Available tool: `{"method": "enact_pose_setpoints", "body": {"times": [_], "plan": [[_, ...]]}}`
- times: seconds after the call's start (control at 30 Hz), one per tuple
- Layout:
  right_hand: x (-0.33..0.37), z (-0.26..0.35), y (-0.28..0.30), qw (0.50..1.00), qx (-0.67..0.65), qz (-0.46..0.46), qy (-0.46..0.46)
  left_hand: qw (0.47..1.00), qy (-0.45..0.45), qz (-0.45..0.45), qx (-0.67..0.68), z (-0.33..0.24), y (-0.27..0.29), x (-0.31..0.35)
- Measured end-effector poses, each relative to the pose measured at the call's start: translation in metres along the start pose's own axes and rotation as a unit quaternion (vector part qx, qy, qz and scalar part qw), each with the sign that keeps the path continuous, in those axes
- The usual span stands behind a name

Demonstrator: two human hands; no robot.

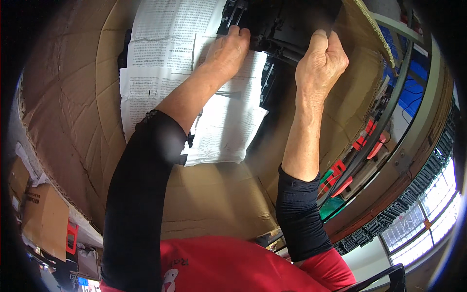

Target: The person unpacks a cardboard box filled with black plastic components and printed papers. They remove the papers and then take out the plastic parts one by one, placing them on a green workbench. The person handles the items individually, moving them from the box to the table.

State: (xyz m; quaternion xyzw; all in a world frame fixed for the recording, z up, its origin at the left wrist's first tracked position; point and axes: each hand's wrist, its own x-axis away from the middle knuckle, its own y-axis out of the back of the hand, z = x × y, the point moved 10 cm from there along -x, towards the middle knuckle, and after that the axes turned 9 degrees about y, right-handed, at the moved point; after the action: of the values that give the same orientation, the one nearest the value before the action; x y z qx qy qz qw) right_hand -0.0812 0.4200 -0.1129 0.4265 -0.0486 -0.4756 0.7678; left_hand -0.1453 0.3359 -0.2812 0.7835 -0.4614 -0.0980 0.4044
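A: Clearance around the newspaper (165, 73)?
B: Left of it: bare, passable up to the cardboard box (73, 97) wall. Near side: same, bare cardboard.
A: Straight over it?
B: Left forearm (192, 97) crosses diagonally, blocks the middle.
A: Far right corner?
B: Blocked. Black part (292, 22) there, left fingers (234, 32) and right fingers (334, 44) at it.
A: Right side?
B: Lane between newspaper and right forearm (304, 126); black pieces (267, 78) poke out at newspaper's edge. Further right: box wall, then metal frame (399, 28).
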Motion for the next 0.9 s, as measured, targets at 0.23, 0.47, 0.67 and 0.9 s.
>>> {"method": "enact_pose_setpoints", "body": {"times": [0.23, 0.47, 0.67, 0.9], "plan": [[0.0, -0.004, -0.002, 1.0, -0.008, 0.003, -0.016, 1.0, 0.012, 0.016, 0.02, 0.003, -0.002, -0.001], [-0.001, -0.005, -0.005, 1.0, -0.002, 0.012, -0.02, 0.999, -0.003, 0.016, 0.034, 0.0, 0.004, 0.002], [-0.001, -0.015, -0.004, 0.999, 0.016, 0.031, -0.036, 0.999, -0.006, 0.016, 0.037, 0.001, 0.002, 0.006], [0.0, -0.01, -0.006, 0.999, -0.006, 0.042, -0.03, 0.998, -0.026, -0.032, 0.047, 0.001, 0.004, 0.021]]}}
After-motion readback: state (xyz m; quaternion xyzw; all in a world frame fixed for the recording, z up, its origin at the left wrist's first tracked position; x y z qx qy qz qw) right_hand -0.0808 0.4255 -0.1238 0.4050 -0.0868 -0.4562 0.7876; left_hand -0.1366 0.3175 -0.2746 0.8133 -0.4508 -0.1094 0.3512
